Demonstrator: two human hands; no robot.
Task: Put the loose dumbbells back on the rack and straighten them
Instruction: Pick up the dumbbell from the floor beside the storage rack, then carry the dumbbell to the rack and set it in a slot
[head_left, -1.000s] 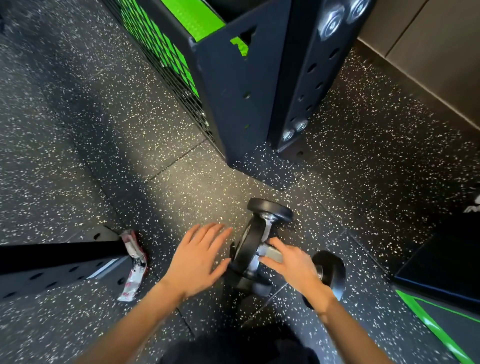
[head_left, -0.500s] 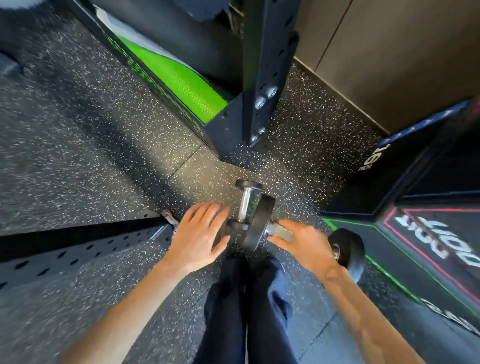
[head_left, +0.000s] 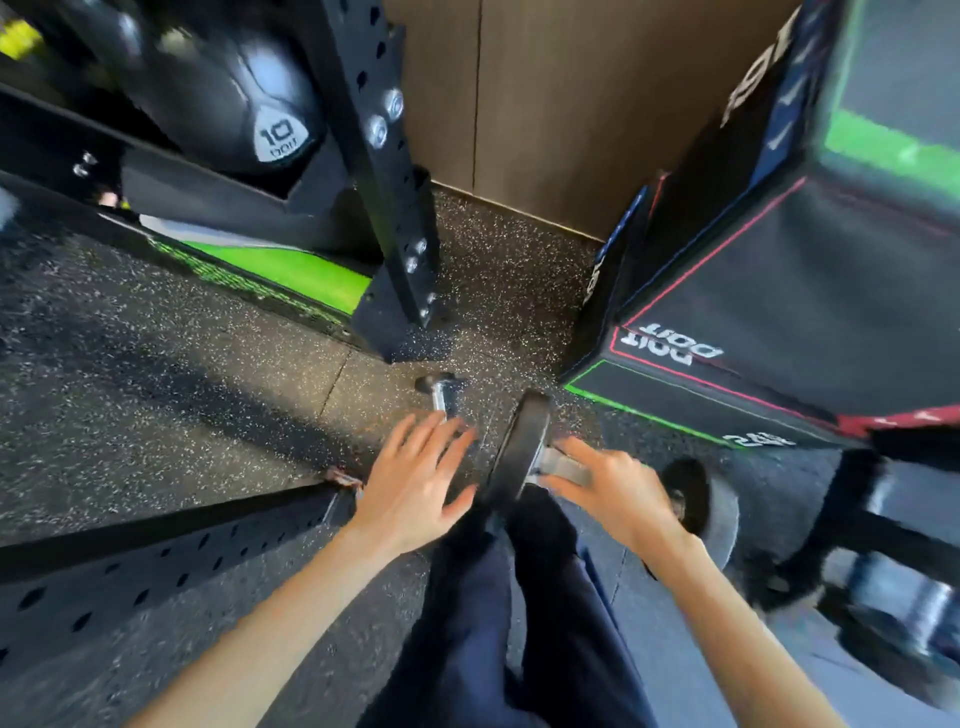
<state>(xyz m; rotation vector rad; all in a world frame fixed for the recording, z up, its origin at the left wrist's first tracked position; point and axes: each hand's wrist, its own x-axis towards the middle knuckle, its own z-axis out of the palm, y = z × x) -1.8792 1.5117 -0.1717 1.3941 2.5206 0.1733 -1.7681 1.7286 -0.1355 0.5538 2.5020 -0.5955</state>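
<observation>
**Spotter:** Where are the dumbbells?

**Me:** Both are on the floor (head_left: 182, 374), just ahead of my knees. My right grip (head_left: 618, 493) is wrapped round the steel handle of the larger dumbbell (head_left: 519, 447), fingers curled over the top. The picture is too smeared to tell whether it has left the floor.

**Spotter:** Which way does it lie?

**Me:** Crosswise. Its long axis runs from about 10 o'clock to 4 o'clock. One black head stands edge-on at 10 o'clock of my knuckles, and the other sits behind my wrist at 4 o'clock.

**Spotter:** And the other hand?

**Me:** My left grip (head_left: 415, 478) is wide open, fingers spread, holding nothing. It hovers over the near end of the small dumbbell (head_left: 441, 400). That one's chrome handle points away to 12 o'clock, with its far head toward the black upright (head_left: 387, 171). The hand hides whether my palm touches it.

**Spotter:** So what does the next move turn on?

**Me:** The small handle lies roughly along my left fingers, not across them. I judge I'd have to turn the wrist or come in from the side to close round it. The left is plainly the nearer hand, and the right is occupied. The large head stands just beside my left thumb at 2 o'clock, so the two weights could knock together on the lift.
</observation>
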